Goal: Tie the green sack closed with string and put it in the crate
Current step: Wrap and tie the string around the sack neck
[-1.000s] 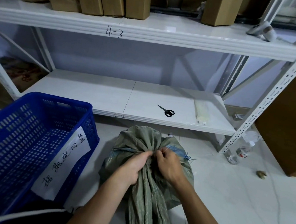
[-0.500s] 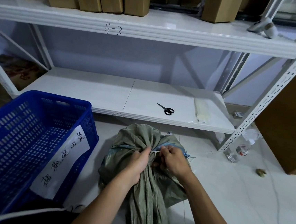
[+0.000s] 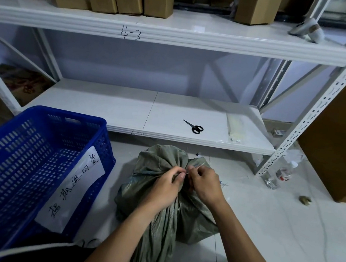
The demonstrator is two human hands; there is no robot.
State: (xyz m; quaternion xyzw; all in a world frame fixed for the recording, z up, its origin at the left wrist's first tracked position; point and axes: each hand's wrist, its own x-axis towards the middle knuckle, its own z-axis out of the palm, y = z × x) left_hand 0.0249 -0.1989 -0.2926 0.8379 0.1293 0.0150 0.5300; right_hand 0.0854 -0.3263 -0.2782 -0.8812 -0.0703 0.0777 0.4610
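The green sack lies on the tiled floor in front of me, its neck bunched and trailing toward my lap. My left hand and my right hand meet at the gathered neck. Each pinches an end of a thin pale string that runs between the fingertips and up to the right. How the string wraps the neck is hidden by my fingers. The blue slotted crate with a white handwritten label stands on the floor to the left, tilted toward me.
A white metal rack stands behind the sack; black scissors and a pale packet lie on its low shelf. Cardboard boxes fill the upper shelf. Two plastic bottles stand by the rack's right post. A brown cabinet is at far right.
Both hands have shifted slightly up the sack's neck and come closer, now pinching the string with their fingertips. The sack and crate have stayed put.
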